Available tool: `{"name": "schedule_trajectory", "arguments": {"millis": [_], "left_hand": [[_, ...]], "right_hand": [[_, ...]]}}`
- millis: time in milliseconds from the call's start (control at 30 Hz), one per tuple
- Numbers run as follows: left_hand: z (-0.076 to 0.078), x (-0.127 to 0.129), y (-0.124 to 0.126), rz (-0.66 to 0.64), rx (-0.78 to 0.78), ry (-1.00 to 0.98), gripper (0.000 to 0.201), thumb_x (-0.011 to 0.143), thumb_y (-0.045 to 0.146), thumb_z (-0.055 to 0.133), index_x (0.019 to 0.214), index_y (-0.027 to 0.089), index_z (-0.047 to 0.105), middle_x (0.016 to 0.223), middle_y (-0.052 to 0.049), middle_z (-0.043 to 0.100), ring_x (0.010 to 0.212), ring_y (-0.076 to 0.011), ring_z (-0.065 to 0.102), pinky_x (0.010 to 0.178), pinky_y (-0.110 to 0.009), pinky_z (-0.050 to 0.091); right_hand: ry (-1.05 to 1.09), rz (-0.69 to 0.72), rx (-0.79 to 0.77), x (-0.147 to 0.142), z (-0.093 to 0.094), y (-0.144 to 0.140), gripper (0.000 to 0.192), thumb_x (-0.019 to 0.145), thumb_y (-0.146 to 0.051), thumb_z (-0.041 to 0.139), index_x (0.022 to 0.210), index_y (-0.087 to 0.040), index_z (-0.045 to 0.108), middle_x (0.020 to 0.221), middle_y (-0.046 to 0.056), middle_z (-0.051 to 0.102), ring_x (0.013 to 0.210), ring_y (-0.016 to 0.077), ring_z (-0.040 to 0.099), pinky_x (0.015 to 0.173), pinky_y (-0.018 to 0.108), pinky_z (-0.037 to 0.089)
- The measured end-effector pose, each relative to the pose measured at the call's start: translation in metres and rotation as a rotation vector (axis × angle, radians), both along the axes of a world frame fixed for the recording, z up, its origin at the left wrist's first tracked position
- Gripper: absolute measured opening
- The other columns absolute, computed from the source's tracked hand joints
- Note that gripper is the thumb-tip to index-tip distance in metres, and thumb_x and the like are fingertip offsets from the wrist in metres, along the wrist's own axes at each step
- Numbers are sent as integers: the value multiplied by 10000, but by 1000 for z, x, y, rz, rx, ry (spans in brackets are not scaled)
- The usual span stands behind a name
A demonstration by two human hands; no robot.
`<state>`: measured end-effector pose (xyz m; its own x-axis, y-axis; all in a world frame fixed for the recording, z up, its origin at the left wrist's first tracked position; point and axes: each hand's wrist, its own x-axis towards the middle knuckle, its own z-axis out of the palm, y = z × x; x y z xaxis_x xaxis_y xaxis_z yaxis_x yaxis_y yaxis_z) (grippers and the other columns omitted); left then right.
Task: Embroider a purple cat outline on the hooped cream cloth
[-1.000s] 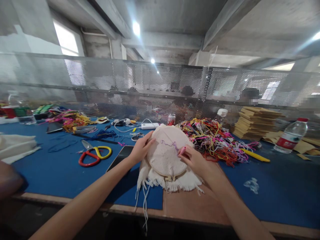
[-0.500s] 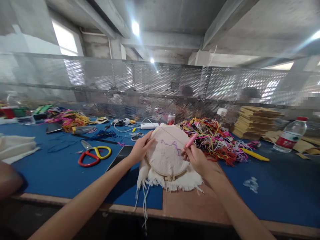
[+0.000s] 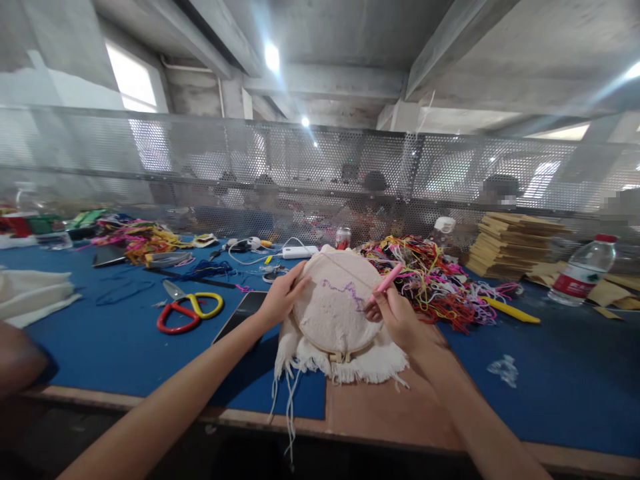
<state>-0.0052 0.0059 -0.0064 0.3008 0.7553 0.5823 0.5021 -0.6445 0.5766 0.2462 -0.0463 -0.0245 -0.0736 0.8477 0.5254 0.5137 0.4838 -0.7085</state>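
Note:
A round embroidery hoop point(image 3: 341, 357) stretches off-white cloth point(image 3: 327, 323), whose frayed edge hangs toward the table's front. A wavy line of purple stitching point(image 3: 345, 289) crosses the cloth. My left hand point(image 3: 281, 295) is closed on the hoop's left rim, thumb on the cloth and the other fingers hidden behind. Between the fingers and thumb of my right hand point(image 3: 396, 315) is a pink-handled punch needle point(image 3: 392, 275), tilted up to the right. Its tip lies low by the right end of the stitching; whether it pierces the cloth is hidden by the fingers.
Red-and-yellow scissors point(image 3: 189, 313) and a dark flat phone-like slab point(image 3: 241, 317) lie left of the hoop. A tangled yarn heap point(image 3: 430, 280), a yellow tool point(image 3: 513, 311) and a water bottle point(image 3: 583, 270) are to the right. A perforated metal screen point(image 3: 300, 153) stands behind.
My right hand and the pink punch needle have shifted slightly to the right across the cloth. My left hand keeps its hold on the hoop.

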Motion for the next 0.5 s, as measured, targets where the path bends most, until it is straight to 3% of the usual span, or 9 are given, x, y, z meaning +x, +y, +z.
{"name": "schedule_trajectory", "arguments": {"millis": [500], "left_hand": [[1, 0, -1, 9, 4, 10, 521, 864, 404, 394, 1324, 159, 410, 1271, -72, 540, 1140, -233, 504, 973, -347, 377]], "right_hand": [[-33, -14, 5, 1, -1, 0, 278, 904, -432, 303, 939, -188, 431, 687, 54, 652, 560, 165, 630, 513, 258, 490]]}}
